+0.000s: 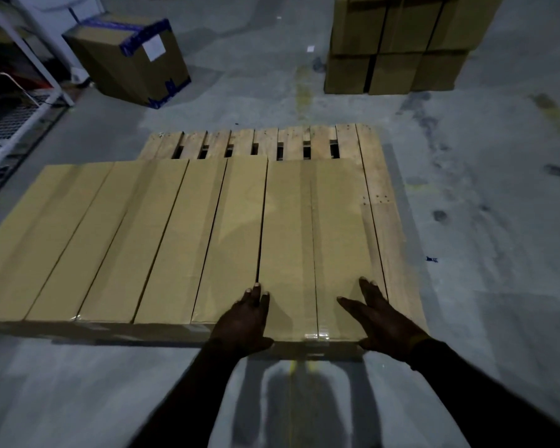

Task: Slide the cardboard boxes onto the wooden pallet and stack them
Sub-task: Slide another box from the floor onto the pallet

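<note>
Beneath both sets of straightened fingers lies the rightmost long box (307, 240), plain tan cardboard with a taped centre seam, flat on the wooden pallet (374, 189). The left hand (244, 318) and right hand (382, 321) press flat on its near end. Similar boxes (117, 240) lie side by side left of the fingers.

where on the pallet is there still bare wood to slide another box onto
Bare wood shows along the far edge of the pallet, beyond the row of long boxes, and in a narrow strip down its right side beside the box under the left hand and right hand. The rest is packed side by side.
</note>
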### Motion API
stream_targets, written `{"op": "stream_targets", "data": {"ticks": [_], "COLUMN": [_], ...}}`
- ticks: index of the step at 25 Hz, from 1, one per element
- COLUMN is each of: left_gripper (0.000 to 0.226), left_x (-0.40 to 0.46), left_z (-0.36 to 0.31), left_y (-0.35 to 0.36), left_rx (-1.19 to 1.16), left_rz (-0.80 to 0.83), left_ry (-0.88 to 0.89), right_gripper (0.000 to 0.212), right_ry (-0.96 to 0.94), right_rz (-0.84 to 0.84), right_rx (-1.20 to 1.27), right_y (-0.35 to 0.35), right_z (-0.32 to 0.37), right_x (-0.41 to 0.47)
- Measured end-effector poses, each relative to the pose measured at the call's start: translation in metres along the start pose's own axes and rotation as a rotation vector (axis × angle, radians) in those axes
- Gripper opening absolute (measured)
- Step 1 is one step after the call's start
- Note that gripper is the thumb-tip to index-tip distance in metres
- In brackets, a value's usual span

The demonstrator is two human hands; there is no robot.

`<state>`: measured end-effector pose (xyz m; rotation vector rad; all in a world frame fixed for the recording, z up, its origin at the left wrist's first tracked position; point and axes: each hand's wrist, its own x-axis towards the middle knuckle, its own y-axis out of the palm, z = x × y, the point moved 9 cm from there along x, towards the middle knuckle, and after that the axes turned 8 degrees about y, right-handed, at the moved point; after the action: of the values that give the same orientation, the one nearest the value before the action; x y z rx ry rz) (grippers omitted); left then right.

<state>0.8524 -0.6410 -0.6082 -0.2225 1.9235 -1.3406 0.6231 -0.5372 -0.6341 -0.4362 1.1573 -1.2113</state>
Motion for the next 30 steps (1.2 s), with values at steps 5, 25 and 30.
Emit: {"op": "stream_targets", "data": {"ticks": [5,25,30], "left_gripper": [0.102,0.094,0.093], "left_x": [0.006,0.014,0.014], "left_z": [0.007,0.012,0.015], "left_y": [-0.003,-0.011,-0.006], "left_rx": [-0.008,-0.036,-0.033], "left_rz": [-0.039,-0.107,-0.12], "left_ry": [0.008,-0.033,-0.023], "right_gripper": [0.099,0.095,0.101], "right_ry": [-0.017,-0.018,-0.013], "right_rz": [-0.01,0.011,-0.022], "right_rx": [-0.049,-0.132,-0.174], "right_y": [-0.006,-0.021,-0.013], "right_z": [0.005,0.014,0.006], "right_x": [0.01,0.009,0.017]}}
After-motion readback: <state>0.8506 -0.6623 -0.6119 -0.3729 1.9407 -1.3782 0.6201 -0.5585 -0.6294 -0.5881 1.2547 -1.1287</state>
